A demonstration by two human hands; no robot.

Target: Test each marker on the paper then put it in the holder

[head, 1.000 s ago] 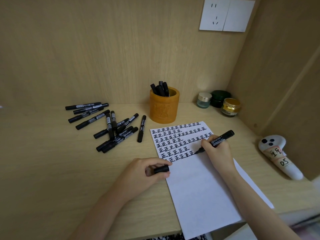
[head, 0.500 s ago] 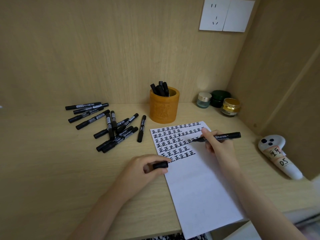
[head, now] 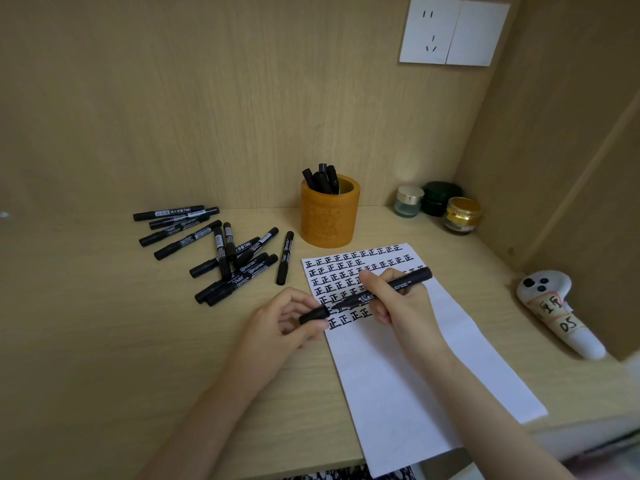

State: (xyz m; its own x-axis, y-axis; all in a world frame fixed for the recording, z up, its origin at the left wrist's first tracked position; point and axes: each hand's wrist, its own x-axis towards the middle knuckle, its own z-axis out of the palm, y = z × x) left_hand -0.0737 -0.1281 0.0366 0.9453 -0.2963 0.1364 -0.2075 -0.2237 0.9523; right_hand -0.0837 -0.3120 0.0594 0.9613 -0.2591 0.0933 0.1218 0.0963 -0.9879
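My right hand (head: 398, 306) grips a black marker (head: 398, 284) above the white paper (head: 408, 368), its tip pointing left at the black cap (head: 313, 314) pinched in my left hand (head: 277, 327). Tip and cap meet or nearly meet over the paper's left edge. Rows of black written characters fill the paper's upper part. The orange holder (head: 329, 216) stands behind the paper with several markers in it. A heap of several capped black markers (head: 221, 251) lies to the left of the holder.
Three small jars (head: 440, 206) stand in the back right corner. A white controller with labels (head: 561, 310) lies by the right wall. The desk's front edge runs just below my forearms, and the paper overhangs it.
My right hand lifted the marker off the paper and swung its tip left toward the cap. My left hand raised the cap slightly to meet it.
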